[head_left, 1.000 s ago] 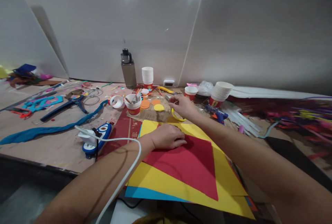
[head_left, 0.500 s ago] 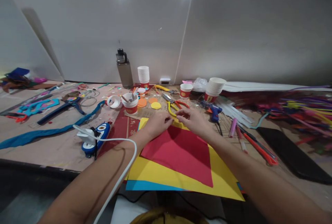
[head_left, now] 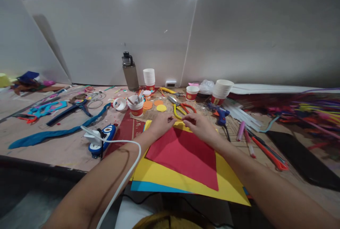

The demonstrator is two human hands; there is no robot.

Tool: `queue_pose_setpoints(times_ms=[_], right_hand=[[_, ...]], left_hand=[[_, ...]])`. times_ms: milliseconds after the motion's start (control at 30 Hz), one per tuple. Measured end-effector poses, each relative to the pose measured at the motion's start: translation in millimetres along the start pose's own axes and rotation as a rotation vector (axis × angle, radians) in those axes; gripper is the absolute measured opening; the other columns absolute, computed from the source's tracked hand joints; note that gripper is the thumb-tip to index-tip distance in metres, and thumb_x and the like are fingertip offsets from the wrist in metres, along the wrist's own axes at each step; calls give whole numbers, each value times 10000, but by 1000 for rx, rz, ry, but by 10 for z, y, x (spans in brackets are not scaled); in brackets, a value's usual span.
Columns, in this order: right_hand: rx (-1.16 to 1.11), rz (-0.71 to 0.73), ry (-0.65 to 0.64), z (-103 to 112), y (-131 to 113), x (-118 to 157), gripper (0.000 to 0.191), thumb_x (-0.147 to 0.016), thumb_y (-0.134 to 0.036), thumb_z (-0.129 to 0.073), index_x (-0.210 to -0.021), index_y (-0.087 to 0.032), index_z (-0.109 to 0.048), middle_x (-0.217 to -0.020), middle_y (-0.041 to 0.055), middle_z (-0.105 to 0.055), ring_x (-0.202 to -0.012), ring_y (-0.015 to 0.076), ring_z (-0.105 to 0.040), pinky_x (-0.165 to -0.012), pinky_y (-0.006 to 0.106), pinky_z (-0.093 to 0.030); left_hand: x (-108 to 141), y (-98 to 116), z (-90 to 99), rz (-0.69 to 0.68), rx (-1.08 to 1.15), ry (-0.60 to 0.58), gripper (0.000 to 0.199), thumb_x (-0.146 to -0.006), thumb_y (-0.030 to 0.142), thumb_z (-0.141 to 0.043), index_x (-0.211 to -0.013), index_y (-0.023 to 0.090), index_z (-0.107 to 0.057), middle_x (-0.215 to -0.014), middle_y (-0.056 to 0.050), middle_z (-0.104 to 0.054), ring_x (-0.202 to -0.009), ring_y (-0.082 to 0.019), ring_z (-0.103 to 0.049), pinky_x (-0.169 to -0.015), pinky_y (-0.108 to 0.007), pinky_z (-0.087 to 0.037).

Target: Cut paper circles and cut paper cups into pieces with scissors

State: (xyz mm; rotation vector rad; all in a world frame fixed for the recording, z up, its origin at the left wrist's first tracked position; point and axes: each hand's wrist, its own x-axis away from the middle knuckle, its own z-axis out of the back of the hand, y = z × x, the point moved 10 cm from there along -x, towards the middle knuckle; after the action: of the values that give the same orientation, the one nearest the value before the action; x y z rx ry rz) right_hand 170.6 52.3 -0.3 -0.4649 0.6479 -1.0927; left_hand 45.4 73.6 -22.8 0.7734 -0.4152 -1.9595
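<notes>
A red sheet [head_left: 186, 158] lies on a larger yellow sheet [head_left: 231, 183], with a blue sheet [head_left: 156, 187] showing beneath at the near edge. My left hand [head_left: 162, 123] is closed at the red sheet's far left corner, its fingertips pinched together. Just to the right, my right hand [head_left: 196, 124] has thumb and fingers drawn together above the sheet's far edge. Whatever either hand holds is too small or hidden to make out. Right beyond the fingers lie yellow-and-red-handled scissors [head_left: 183, 108].
Behind stand a bottle [head_left: 130, 75], a cup of tools [head_left: 135, 107] and stacked cups [head_left: 222, 89]. A blue glue gun [head_left: 221, 114], markers and a black phone [head_left: 302, 158] are right. Left are a power strip [head_left: 106, 138], blue cloth strip [head_left: 53, 133] and pliers; a white cable crosses my left forearm.
The view has shifted slightly, moving the table items a little rightward. My left hand's fingers have drawn slightly back from the sheet, and the hands remain close together.
</notes>
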Motion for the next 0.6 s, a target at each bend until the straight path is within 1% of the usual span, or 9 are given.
queue_pose_setpoints(times_ms=[100,167,233,333,433,533,600], right_hand=[[37,32,107,182,-62,27,212,-872,-258,-484,-854,-161,-671,-767,48,-674,-687,164,-586,-626,270,-405],[69,46,144,257,-82,52,241,-896,-264,-452,-832,-159,-659,-730,41,-651,-658,156,-561,-612,264,-377],[98,66,155,286,-106,72,255,-908,-266,-435,-806,-165,-645,-698,31,-625,-637,150,-539,-602,261,-352],[151,112,160,272,-164,94,298,-921,-303,-432,-709,-176,-597,-647,21,-574,-615,146,-504,-585,263,-317],[189,154,144,203,-214,101,347,-931,-315,-427,-623,-184,-521,-603,11,-519,-584,137,-454,-563,265,-280],[162,195,118,132,-242,115,351,-928,-291,-432,-598,-185,-484,-578,-1,-497,-561,126,-431,-560,266,-276],[132,192,108,115,-233,127,315,-915,-281,-452,-624,-181,-517,-592,0,-514,-569,128,-444,-566,267,-292]], left_hand=[[7,-7,45,10,-1,59,169,-810,261,-540,-676,163,-573,-641,-2,-565,-600,-115,-457,-591,-252,-320],[14,-3,67,9,-15,91,148,-777,237,-559,-653,172,-512,-654,1,-545,-615,-117,-443,-591,-255,-307],[19,9,62,0,-25,95,177,-761,221,-560,-631,181,-448,-646,9,-513,-618,-116,-422,-589,-258,-290],[19,-3,13,8,-37,61,231,-767,222,-543,-605,188,-382,-602,24,-449,-592,-114,-386,-582,-264,-266],[16,1,-26,-10,-58,36,259,-785,232,-525,-590,189,-360,-589,28,-419,-584,-114,-370,-582,-269,-256],[19,23,-64,-47,-82,4,273,-794,245,-526,-583,187,-362,-594,23,-435,-597,-115,-385,-589,-267,-264],[28,23,-103,-46,-99,-38,275,-787,266,-548,-583,186,-381,-599,17,-459,-599,-118,-396,-582,-266,-265]])
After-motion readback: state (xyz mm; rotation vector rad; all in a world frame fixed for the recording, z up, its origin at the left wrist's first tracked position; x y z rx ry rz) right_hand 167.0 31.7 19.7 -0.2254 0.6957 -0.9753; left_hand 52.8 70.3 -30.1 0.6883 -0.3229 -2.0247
